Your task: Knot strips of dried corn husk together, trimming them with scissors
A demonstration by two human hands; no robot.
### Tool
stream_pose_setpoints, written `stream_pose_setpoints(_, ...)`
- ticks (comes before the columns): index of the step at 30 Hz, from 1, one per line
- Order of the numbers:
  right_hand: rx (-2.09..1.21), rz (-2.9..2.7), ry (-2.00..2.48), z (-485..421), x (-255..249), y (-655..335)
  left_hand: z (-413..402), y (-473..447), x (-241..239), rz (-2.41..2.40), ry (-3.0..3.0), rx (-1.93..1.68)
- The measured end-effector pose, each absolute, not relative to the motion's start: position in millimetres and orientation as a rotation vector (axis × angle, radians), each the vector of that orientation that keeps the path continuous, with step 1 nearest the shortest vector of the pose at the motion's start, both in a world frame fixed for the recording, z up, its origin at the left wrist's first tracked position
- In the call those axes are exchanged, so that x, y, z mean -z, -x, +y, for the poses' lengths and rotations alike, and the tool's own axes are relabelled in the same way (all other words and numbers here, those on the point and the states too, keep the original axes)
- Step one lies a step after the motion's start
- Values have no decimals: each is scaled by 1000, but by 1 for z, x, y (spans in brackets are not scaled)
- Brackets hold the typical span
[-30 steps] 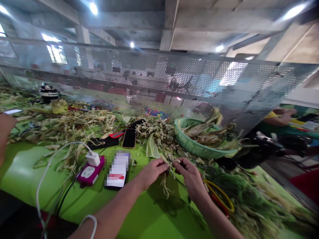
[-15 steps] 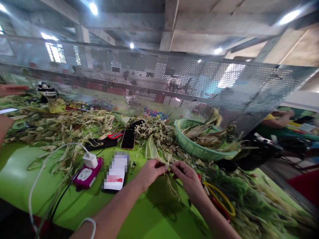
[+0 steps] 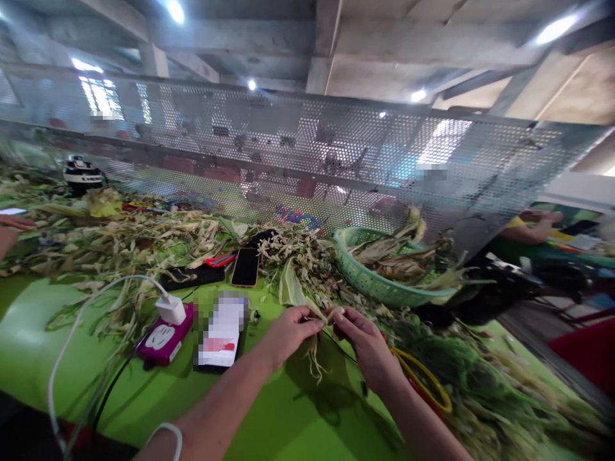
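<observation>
My left hand [image 3: 294,333] pinches a pale green corn husk [image 3: 291,288] between thumb and fingers above the green table [image 3: 269,410]. The husk's broad blade stands up beyond my fingers, and thin pale strands hang beneath them. Close beside it, my right hand [image 3: 358,330] is closed in a pinch at the same strip, its fingertips almost meeting those of the left. Exactly how the husk is folded between the fingertips is too small to make out.
A green basket [image 3: 394,291] of dry husks stands behind my right hand. Phones [image 3: 245,266], a purple power strip [image 3: 166,336] with cables, and yellow-handled pliers [image 3: 425,381] lie around. Husk scraps [image 3: 158,237] cover the back; green fibres [image 3: 461,371] lie right. Another person's hand [image 3: 14,224] is far left.
My right thumb and fingers have shifted slightly at the husk, and the hanging strands have swung left. At far left, the other person's hand has dropped lower.
</observation>
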State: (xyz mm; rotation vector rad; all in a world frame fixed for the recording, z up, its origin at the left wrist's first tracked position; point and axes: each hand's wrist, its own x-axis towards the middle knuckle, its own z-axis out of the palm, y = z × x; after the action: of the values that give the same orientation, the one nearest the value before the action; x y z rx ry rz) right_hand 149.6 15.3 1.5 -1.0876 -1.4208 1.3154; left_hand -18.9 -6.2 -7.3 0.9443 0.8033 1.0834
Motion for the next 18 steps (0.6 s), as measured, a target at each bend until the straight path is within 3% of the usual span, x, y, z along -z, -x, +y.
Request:
stream_pose_setpoints(9, -1140, -1353, 1143, 17, 0, -147, -5, 19, 11, 825, -1168, -1044)
stream_pose_setpoints(18, -1217, -1446, 1138, 13, -5, -148, -6, 20, 8, 946, -1489, -1019)
